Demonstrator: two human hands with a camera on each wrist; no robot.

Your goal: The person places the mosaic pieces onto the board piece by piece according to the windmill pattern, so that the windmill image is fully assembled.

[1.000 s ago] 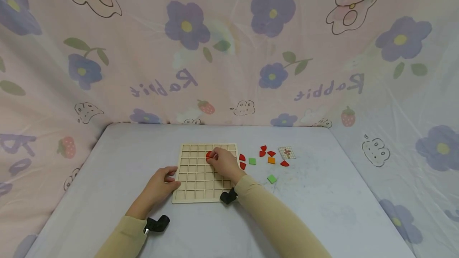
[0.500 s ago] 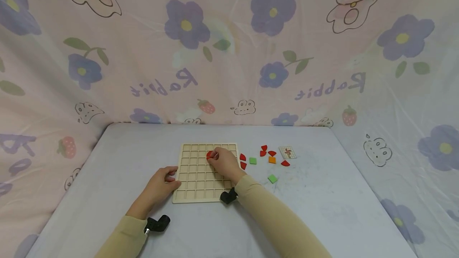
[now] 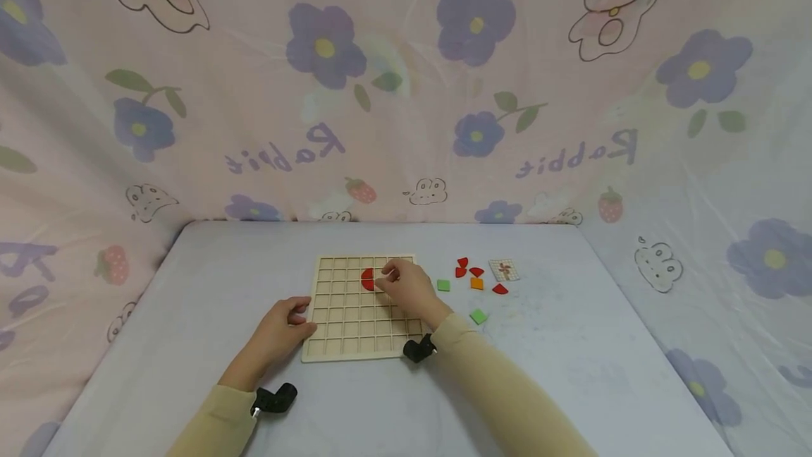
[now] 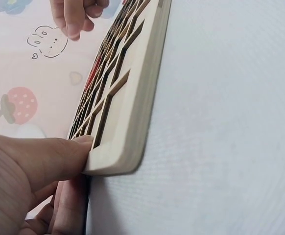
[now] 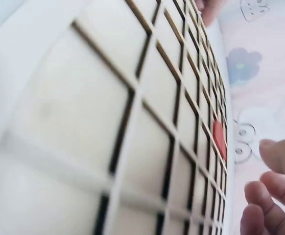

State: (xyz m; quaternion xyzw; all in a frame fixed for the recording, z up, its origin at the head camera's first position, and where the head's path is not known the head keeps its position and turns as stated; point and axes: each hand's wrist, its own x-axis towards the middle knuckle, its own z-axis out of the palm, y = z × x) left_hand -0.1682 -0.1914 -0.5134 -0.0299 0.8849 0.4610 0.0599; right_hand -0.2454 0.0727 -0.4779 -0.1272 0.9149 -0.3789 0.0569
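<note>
A pale wooden grid board [image 3: 342, 331] lies on the table. In its upper middle, two red quarter-circle pieces [image 3: 367, 274] sit one above the other in neighbouring cells, curved sides to the left. Just right of them hovers my right hand [image 3: 412, 291]; in the right wrist view its thumb [image 5: 279, 154] and fingers are apart with nothing between them. My left hand [image 3: 279, 333] rests against the board's left edge, thumb [image 4: 66, 154] touching the rim near a corner. Red [image 5: 219, 138] also shows on the board in the right wrist view.
Right of the board lie several red quarter-circle pieces [image 3: 500, 289], an orange square [image 3: 476, 284] and two green squares [image 3: 478, 316]. Behind them is a small pattern card [image 3: 504, 270]. A printed curtain [image 3: 406, 90] rises at the table's back and sides.
My right hand has let go of the red piece and drawn back a little to the right, uncovering both red pieces. The left hand stays at the board's edge.
</note>
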